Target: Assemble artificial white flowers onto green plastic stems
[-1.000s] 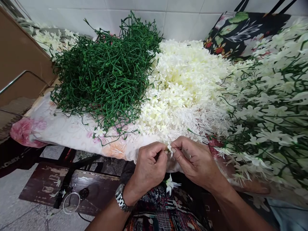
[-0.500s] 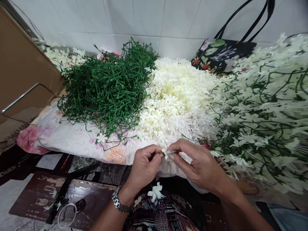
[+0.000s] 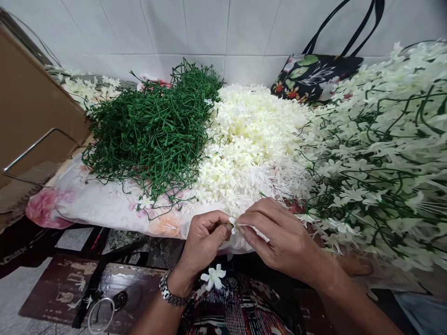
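My left hand, with a metal watch at its wrist, pinches a small white artificial flower from behind. Its stem is mostly hidden by the fingers. My right hand is closed on thin pale stamen strands at the flower's face. Another white flower shows just below my left hand, over the patterned clothing on the lap; how it is held up cannot be seen. Beyond the hands lie a heap of loose white blossoms and a patch of white stamens.
Green plastic stems are piled at the left on a floral cloth. Finished-looking white flower sprays fill the right side. A floral bag leans on the tiled wall. A cardboard box stands at far left.
Both hands have shifted slightly left in view along with the whole scene. The right fingertips have come closer to the flower, and fewer strands show between them.
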Available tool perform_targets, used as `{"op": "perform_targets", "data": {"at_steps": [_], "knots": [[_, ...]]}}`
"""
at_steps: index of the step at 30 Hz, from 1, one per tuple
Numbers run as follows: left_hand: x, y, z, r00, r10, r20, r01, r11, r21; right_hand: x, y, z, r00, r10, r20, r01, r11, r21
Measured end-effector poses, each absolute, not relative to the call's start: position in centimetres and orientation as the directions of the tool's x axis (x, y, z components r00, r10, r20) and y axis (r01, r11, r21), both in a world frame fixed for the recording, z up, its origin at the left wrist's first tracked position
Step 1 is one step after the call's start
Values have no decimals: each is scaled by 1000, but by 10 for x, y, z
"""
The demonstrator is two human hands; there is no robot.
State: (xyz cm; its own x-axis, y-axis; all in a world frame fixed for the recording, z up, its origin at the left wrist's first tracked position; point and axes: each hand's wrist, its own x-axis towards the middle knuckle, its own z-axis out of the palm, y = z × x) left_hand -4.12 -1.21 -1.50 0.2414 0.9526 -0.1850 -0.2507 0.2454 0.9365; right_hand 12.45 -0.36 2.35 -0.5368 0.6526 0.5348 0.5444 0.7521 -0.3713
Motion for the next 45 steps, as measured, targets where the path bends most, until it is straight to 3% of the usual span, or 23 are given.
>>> {"op": "perform_targets", "data": {"at_steps": [6, 12, 30, 40, 45], "knots": [[-40, -14, -16, 210, 964, -164, -217, 210, 953, 122, -4, 18, -516, 620, 592, 564, 765, -310], [-37, -14, -8, 174, 978, -115, -111, 136, 985, 121, -3, 15, -492, 669, 557, 530, 738, -418], [-31, -14, -8, 131, 991, 34, 128, -51, 990, 119, -1, 2, -458, 701, 547, 496, 712, -497], [-30, -13, -8, 125, 992, -17, 174, -5, 985, 118, -1, -3, -500, 674, 544, 513, 737, -441], [-32, -13, -4, 147, 988, -45, 114, 28, 993, 124, -1, 1, -476, 719, 506, 478, 695, -538]]}}
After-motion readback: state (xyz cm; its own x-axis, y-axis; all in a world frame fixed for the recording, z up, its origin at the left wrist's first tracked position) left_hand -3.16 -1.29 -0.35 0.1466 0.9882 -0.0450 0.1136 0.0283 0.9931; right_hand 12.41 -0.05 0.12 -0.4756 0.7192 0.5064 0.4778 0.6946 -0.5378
